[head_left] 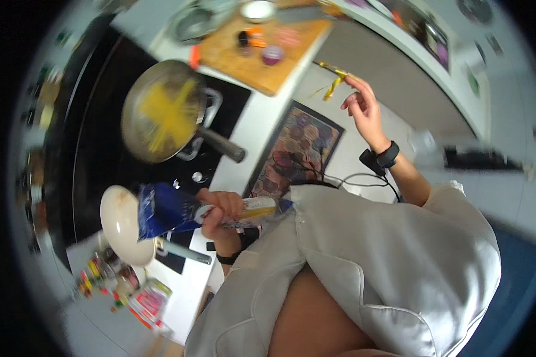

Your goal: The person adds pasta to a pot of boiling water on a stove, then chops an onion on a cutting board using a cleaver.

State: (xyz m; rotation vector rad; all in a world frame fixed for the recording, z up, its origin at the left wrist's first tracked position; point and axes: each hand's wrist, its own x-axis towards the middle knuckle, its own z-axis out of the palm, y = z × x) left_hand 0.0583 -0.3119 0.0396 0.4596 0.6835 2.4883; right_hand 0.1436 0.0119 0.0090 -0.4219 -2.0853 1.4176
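My left hand is wrapped round a blue and clear packet of spaghetti, held in front of my body beside the stove. Yellow strands show through its clear part. Out to the right, my right hand is raised with its index finger stretched and its thumb apart. A twisted yellow strip hangs at its fingertips, seemingly caught between the fingers. Dry-looking spaghetti lies fanned out in a deep grey frying pan on the stove, its dark handle pointing toward me.
A cream pan sits at the near left of the black hob. The wooden cutting board holds a cut onion, an orange-labelled jar and a knife. Several bottles stand at lower left; a patterned mat lies below.
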